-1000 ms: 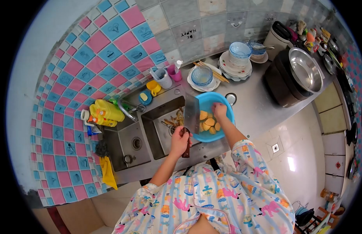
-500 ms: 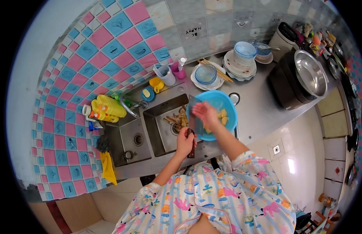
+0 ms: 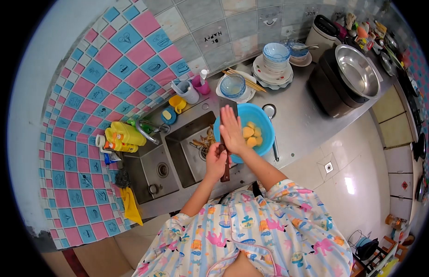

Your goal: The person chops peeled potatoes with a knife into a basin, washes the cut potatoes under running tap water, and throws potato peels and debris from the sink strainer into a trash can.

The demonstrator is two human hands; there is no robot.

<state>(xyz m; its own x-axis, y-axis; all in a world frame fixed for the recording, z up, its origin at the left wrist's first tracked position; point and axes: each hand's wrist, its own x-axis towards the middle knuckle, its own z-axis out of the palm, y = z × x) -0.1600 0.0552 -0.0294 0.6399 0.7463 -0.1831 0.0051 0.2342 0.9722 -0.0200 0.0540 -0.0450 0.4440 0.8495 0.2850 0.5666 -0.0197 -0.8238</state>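
My left hand is wrapped round the brown handle of a cleaver, whose wide blade points away from me. Flat against the blade lies my right hand, fingers stretched out, hiding much of the metal. Both are over the left side of a light blue basin. Inside the basin are several peeled yellow chunks, which look like potato. Left of the cleaver, brownish peelings lie around the drain of the steel sink.
Behind the basin stand a glass bowl on a plate with chopsticks, and stacked dishes. A dark cooker bears a steel bowl. A long-handled metal utensil lies right of the basin. Yellow bottles flank the faucet.
My right hand has moved left from above the basin and now lies flat on the cleaver blade. My left hand still grips the handle. The view has shifted slightly.
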